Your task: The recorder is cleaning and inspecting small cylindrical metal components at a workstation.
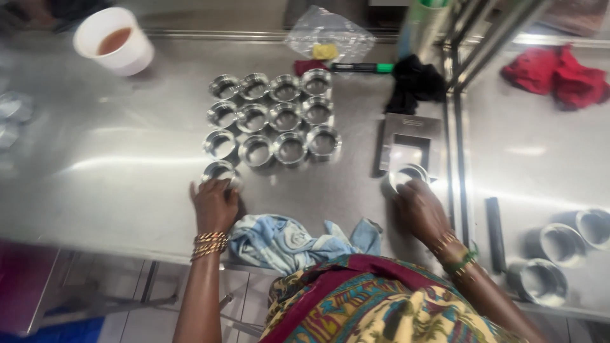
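Scene: a person stands at a steel table and looks down on a block of shiny metal rings set in neat rows.
Left hand: the left hand is curled over one ring at the near left corner of the block, fingers pressed round its rim.
Right hand: the right hand closes on a second ring, which sits on a small grey scale just right of the block; the fingers pinch its near edge.
Around them: a blue patterned cloth lies bunched at the table's near edge between the two wrists; a white cup of brown liquid stands well apart at the far left; a green-capped marker, a black rag and a clear plastic bag lie beyond the rows.
Right side: three more rings rest on a neighbouring surface, red cloths behind them.
Risk, rows: the ring under the left hand touches its neighbours, so a sideways nudge could likely shove the tidy rows out of line.
Risk, scale: a slip of the pinch could drop the ring on the scale's plate, or knock it towards the gap between the tables.
Risk, cup: the open cup might spill if the table is jolted.
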